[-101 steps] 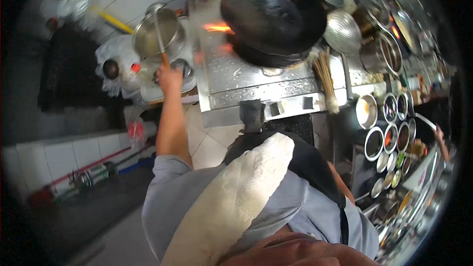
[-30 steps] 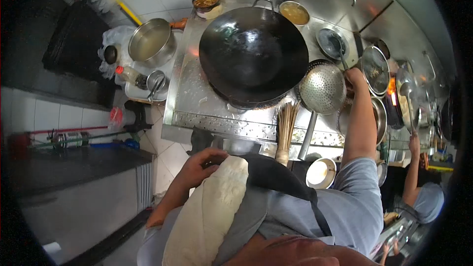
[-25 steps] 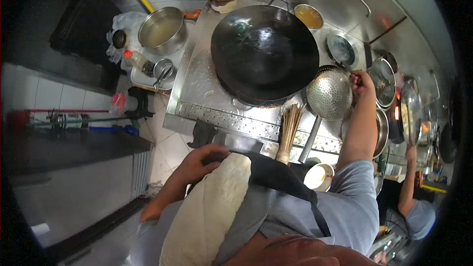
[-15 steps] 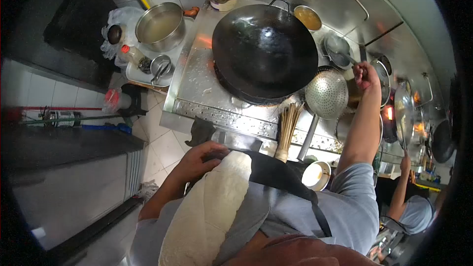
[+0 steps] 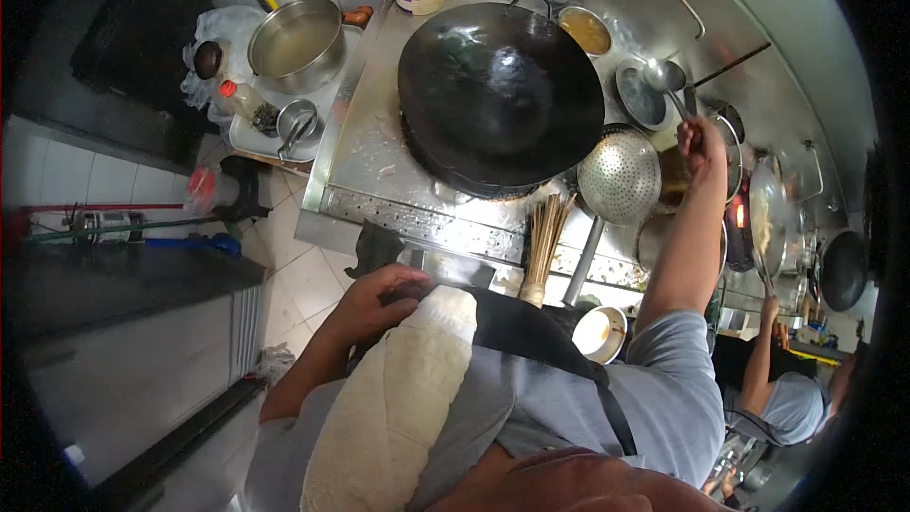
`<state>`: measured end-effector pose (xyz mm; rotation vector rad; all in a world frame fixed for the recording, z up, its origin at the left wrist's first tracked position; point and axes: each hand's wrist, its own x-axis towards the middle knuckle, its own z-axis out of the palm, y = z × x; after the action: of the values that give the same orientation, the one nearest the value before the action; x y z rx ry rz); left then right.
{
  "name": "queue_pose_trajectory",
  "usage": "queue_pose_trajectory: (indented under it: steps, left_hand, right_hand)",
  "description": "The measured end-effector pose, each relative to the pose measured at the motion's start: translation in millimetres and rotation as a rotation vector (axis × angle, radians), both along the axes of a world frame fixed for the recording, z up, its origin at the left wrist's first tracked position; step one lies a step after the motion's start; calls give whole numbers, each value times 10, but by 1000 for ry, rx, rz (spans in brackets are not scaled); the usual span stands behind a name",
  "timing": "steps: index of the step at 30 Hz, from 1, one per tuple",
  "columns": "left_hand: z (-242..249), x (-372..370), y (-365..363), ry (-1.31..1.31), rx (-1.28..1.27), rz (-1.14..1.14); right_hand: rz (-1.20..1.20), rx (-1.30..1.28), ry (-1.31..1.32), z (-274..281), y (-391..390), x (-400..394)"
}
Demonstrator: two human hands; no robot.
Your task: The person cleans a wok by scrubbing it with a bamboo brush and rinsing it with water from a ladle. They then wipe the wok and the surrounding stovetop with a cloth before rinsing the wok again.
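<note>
In my right hand (image 5: pixel 700 144), closed around the handle, is a metal ladle (image 5: pixel 665 76). The ladle's bowl hangs over or beside a round metal bowl (image 5: pixel 641 95) at the back right of the stove. My left hand (image 5: pixel 384 301) is at the stove's front edge, near a dark cloth (image 5: pixel 377 248). Its fingers are slightly bent, thumb apart, with nothing visible in them. A large black wok (image 5: pixel 500 95) sits on the burner between my hands. A perforated strainer (image 5: pixel 619 175) lies to its right, close to my right forearm.
A bamboo brush (image 5: pixel 543 251) stands by the front edge, and a white bowl (image 5: pixel 599 334) sits nearer me. A bowl of yellowish liquid (image 5: pixel 584 31) is behind the wok. A steel pot (image 5: pixel 296 38) stands on the left tray. At right, another person's arm (image 5: pixel 758 356) holds a pan.
My right hand has shifted the ladle a little to the right, and its bowl has turned. The left hand stays at the front edge. The whole view has moved slightly.
</note>
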<state>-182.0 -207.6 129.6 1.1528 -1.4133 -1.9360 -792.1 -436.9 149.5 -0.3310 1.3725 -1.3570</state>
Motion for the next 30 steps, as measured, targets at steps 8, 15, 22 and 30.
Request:
queue_pose_trajectory:
  steps: [8,15,22,30]
  left_hand:
    - [25,-57,113,33,66,85]
    - [120,-67,189,-55,42,95]
    - [105,-3,262,-109,166,121]
    - [-108,89,189,14,114,87]
  right_hand:
    - [349,251,789,-1113,69,-746]
    - [124,208,92,-869,-76,-415]
    - [-43,-100,-307,-829,204,-379]
    - [119,-188,-248,-96,367,-36]
